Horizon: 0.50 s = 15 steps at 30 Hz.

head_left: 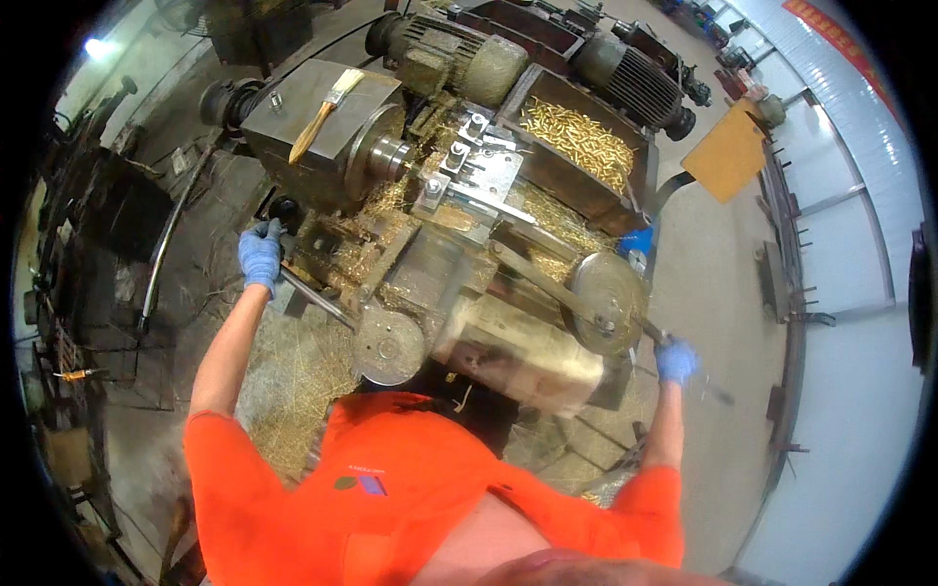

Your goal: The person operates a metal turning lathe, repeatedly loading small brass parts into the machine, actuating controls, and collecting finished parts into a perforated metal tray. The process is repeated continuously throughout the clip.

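Note:
My left hand (259, 256), in a blue glove, is closed round the end of a metal lever (318, 298) that slants to a round metal disc (389, 347) at the near side of a lathe. Out to the right, my right hand (676, 361), also gloved in blue, grips the dark handle (650, 329) of a larger disc (608, 303); it is slightly blurred. Between my arms lies the lathe's slide with a tool block (484, 161). The spindle chuck (376, 156) faces that block, and brass chips lie around both.
A brush (327, 112) rests on the grey headstock (278, 132). Beyond the tool block, a metal bin (557, 181) holds many small brass pieces (581, 137). Motors (449, 59) stand at the back. A tan board (725, 151) sticks out at the right. Chips cover the floor below.

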Each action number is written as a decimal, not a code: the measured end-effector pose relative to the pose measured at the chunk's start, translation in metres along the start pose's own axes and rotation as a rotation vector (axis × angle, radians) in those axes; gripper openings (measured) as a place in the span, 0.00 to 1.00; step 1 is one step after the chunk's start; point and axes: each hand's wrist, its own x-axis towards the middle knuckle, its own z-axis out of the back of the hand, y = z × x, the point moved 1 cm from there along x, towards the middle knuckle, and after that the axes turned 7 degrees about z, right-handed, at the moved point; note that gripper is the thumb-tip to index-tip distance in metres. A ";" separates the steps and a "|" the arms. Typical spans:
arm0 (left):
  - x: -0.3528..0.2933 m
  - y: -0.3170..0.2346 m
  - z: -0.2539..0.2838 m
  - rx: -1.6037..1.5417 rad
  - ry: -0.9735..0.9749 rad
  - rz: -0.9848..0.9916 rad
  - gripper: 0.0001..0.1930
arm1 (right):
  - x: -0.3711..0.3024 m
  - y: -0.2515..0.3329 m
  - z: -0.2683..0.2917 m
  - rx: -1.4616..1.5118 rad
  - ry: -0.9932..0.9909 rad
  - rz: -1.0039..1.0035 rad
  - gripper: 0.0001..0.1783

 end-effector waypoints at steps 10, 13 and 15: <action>0.037 0.081 0.044 0.189 0.262 -0.114 0.20 | 0.029 0.020 0.039 0.019 -0.174 0.211 0.32; 0.040 0.114 0.052 0.928 0.333 -0.377 0.22 | -0.005 0.016 0.050 0.087 -0.124 0.198 0.29; 0.030 0.100 0.044 1.201 0.527 -0.349 0.21 | -0.016 0.013 0.044 0.169 -0.117 0.192 0.27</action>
